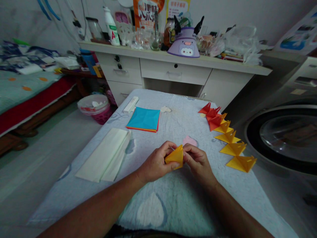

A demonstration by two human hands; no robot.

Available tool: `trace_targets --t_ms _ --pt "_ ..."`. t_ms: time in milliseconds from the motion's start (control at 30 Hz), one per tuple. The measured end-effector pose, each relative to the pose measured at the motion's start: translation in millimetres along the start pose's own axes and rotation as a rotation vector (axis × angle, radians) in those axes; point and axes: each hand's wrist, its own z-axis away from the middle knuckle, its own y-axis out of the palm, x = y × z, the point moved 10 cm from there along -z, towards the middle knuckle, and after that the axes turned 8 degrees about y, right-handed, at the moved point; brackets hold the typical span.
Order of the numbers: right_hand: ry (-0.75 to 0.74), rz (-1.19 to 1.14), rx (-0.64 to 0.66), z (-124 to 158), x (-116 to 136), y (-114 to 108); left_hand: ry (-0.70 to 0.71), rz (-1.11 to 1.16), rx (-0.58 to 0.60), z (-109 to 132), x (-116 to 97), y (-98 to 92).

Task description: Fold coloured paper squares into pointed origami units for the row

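A partly folded piece of yellow origami paper is held over the near middle of the cloth-covered table. My left hand is closed round its left side, thumb in front and fingers behind. My right hand pinches its right edge between thumb and fingertips. On the right side of the table stands a row of folded paper pieces: red ones farther off and several yellow ones closer to me. A stack of square coloured paper, blue on top, lies beyond my left hand.
Left of my hands lies a folded pale sheet; a small white box sits by the paper stack. Behind the table is a cluttered white desk. A pink bin stands on the left, a front-loading washing machine on the right.
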Motion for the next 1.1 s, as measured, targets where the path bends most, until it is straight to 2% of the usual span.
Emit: trace_targets --t_ms 333,700,967,1100 --pt "0.045 -0.017 -0.026 0 -7 -6 -0.112 -0.053 0.106 2 17 9.2" --pt "-0.046 0.093 -0.05 4 6 -9 -0.128 -0.131 0.197 2 17 16.0" --pt "-0.022 -0.009 -0.061 1 -2 -16 -0.125 -0.065 0.143 0 17 11.8" --pt "0.035 -0.015 0.033 1 -5 -2 -0.127 -0.085 0.092 -1 19 6.2"
